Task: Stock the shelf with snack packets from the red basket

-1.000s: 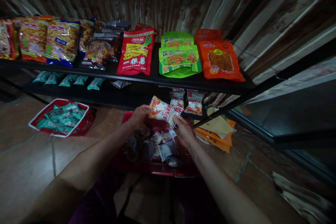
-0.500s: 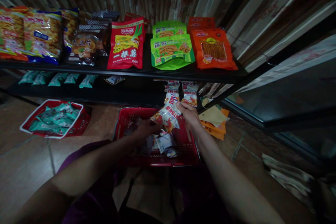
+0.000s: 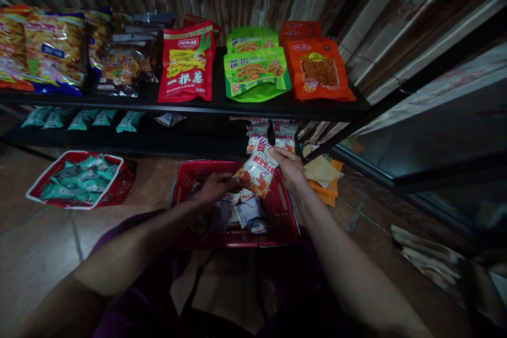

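Note:
A white snack bag [image 3: 258,170] with red lettering is held tilted between my two hands, over the right part of a red basket [image 3: 233,241]. My right hand [image 3: 288,165] grips its upper right edge with the thumb on the front. At its lower left corner, my left hand [image 3: 216,188] pinches the bag. Several small packets [image 3: 249,213] lie inside the basket below, partly hidden by my left hand and arm. Just behind the held bag, similar white bags [image 3: 285,136] stand on the lower shelf.
The black rack's upper shelf [image 3: 190,107] carries chips bags, a red bag [image 3: 186,63], green pouches [image 3: 256,73] and orange packs [image 3: 319,69]. Teal packets [image 3: 130,121] lie on the lower shelf. Another red basket [image 3: 119,182] with teal packets stands left. Orange-yellow packages [image 3: 322,179] lie right.
The white snack bag has turned more upright and shifted slightly right. My left hand has moved up a little at its lower corner. The camera view has shifted slightly.

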A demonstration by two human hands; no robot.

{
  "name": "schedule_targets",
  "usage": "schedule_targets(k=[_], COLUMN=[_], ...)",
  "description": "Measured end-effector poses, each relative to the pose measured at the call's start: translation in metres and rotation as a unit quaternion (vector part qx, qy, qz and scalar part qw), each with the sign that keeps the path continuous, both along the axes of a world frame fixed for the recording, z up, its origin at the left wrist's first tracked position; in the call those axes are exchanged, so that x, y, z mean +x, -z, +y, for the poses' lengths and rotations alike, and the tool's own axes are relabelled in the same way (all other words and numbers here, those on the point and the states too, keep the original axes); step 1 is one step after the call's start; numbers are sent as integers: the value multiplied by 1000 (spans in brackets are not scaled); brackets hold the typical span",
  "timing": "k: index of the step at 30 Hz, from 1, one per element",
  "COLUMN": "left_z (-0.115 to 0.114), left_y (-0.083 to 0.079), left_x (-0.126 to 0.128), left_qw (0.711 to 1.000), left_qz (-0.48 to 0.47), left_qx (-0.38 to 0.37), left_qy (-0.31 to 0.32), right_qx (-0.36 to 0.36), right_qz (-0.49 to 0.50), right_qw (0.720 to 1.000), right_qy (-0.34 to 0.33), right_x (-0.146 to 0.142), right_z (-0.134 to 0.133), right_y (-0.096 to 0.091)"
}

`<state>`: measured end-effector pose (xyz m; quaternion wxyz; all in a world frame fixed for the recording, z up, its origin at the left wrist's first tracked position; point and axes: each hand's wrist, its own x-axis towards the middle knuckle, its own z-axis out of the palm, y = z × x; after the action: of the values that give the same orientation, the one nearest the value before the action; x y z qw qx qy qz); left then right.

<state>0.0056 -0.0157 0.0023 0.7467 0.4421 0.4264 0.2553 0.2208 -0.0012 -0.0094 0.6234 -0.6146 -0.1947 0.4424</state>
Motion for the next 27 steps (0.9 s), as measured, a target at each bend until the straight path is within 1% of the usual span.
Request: schedule_targets(k=[4,7,12,15,18,22,25,27], left_z=[1,2,3,4,6,7,8,8], left_y=[-3,-3,3,5,4,-4,-7,-6], left_x=[-1,-1,-2,-3,-6,-8,-8,-7], left_qw=[998,998,995,991,980,957,943,942], left_qz=[38,44,64,86,129,187,226,234], left_qx=[38,35,33,43,75,117,131,134], left_qy=[31,43,64,89,130,187,204,201], right_qx=[5,8,17,14,3,-16,-29,-34], right_qz=[-20,-27,-41,-44,-39,-39,-33,-26], right_qw=[1000,1000,999,999,999,999,998,999], right_qy=[-4,-7,-16,-23,-28,-34,-34,-30], right_x=[4,5,5,5,5,4,4,3], right_z=[1,2,3,3,3,3,3,2], right_y=[0,0,3,6,6,3,0,-3])
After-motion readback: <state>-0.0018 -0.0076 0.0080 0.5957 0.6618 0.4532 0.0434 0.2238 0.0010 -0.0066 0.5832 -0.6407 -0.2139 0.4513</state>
